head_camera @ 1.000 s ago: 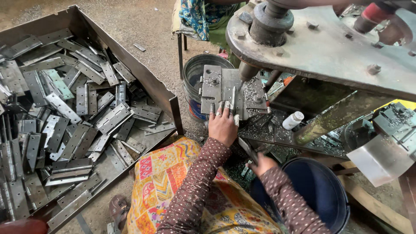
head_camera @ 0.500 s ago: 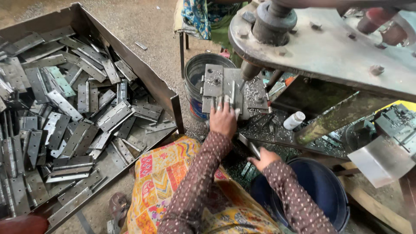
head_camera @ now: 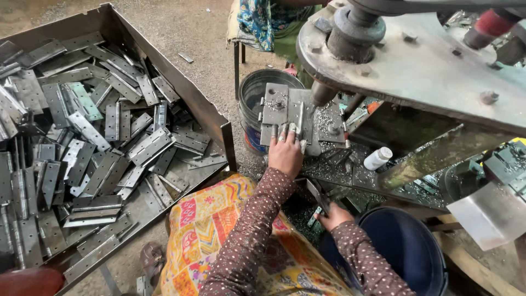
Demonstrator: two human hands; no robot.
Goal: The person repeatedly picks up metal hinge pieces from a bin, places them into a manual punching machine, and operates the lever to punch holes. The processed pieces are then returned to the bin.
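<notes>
My left hand (head_camera: 285, 151) presses flat on a grey metal hinge plate (head_camera: 286, 112) that lies on the bed of a heavy press machine (head_camera: 416, 71), right beside the round punch (head_camera: 323, 94). My fingers rest along the plate's near edge. Lower down, my right hand (head_camera: 333, 215) is closed around a dark metal lever handle (head_camera: 319, 195) under the machine bed. Both arms wear brown dotted sleeves.
A big steel tray (head_camera: 216, 118) on the left holds several grey hinge plates (head_camera: 93, 148). A metal bucket (head_camera: 257, 90) stands behind the bed, a dark blue bucket (head_camera: 405, 246) at lower right. A small white bottle (head_camera: 377, 158) sits among metal shavings. Another person's patterned clothing (head_camera: 263, 22) shows at top.
My right hand has slid slightly right and down on the lever. My left hand has stayed on the hinge plate with only a small shift.
</notes>
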